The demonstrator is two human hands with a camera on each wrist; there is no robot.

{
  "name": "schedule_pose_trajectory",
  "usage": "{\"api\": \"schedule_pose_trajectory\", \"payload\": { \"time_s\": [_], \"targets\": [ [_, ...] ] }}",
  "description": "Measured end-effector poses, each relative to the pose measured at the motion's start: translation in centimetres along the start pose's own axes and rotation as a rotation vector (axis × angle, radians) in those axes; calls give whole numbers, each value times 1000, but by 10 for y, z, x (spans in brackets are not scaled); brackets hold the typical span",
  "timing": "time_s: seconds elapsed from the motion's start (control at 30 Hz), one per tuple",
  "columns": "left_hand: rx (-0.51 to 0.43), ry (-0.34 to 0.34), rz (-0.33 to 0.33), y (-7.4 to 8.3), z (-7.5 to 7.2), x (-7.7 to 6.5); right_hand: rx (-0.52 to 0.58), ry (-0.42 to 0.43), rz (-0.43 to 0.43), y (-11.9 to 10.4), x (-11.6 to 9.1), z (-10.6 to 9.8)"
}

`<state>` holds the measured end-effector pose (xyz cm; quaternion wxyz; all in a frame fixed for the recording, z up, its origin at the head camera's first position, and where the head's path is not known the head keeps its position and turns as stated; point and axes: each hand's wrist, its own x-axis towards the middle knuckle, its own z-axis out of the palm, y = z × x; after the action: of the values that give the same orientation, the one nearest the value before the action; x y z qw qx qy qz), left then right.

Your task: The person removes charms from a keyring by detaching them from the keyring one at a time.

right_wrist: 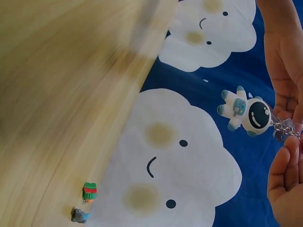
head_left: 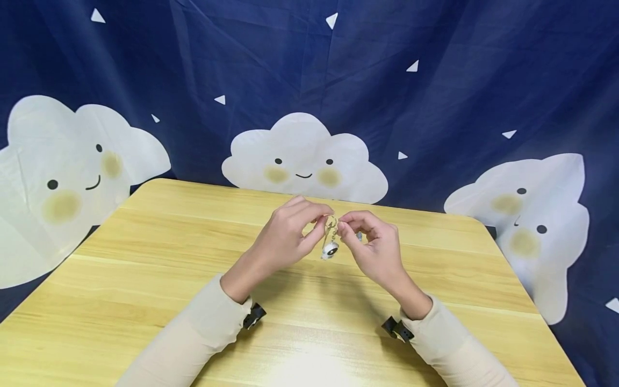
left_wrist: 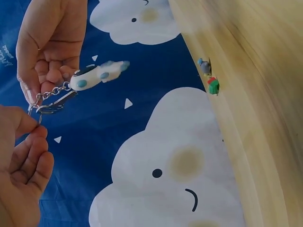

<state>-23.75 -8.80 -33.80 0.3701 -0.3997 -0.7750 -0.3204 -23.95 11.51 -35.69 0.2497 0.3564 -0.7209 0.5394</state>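
A keychain hangs in the air above the table, between my two hands. Its white toy astronaut (head_left: 330, 251) has a dark visor and pale blue patches, and a short metal chain (left_wrist: 54, 91) links it to the ring (head_left: 331, 221). A flat, dark metal-edged piece (left_wrist: 56, 103) dangles beside the chain. My left hand (head_left: 288, 232) pinches the ring between thumb and forefinger. From the other side, my right hand (head_left: 374, 246) pinches the keychain at the ring end with thumb and forefinger. The fingertips partly hide the ring.
Near the far table edge lie a small grey-blue figure (right_wrist: 80, 215) and a green and red one (right_wrist: 90, 191). My right hand mostly blocks them in the head view. Behind the wooden table (head_left: 145, 258) hangs a dark blue curtain (head_left: 271, 59) with white clouds.
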Motion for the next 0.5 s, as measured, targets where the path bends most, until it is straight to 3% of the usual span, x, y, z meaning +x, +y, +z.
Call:
{"api": "schedule_pose_trajectory", "payload": {
  "time_s": [0.2,0.5],
  "targets": [
    [26,-46,-2,0,1,-1,-78,-8,-28,0,0,-2],
    [33,-59,-6,0,2,-2,-83,-13,-35,1,1,-3]
  ]
}}
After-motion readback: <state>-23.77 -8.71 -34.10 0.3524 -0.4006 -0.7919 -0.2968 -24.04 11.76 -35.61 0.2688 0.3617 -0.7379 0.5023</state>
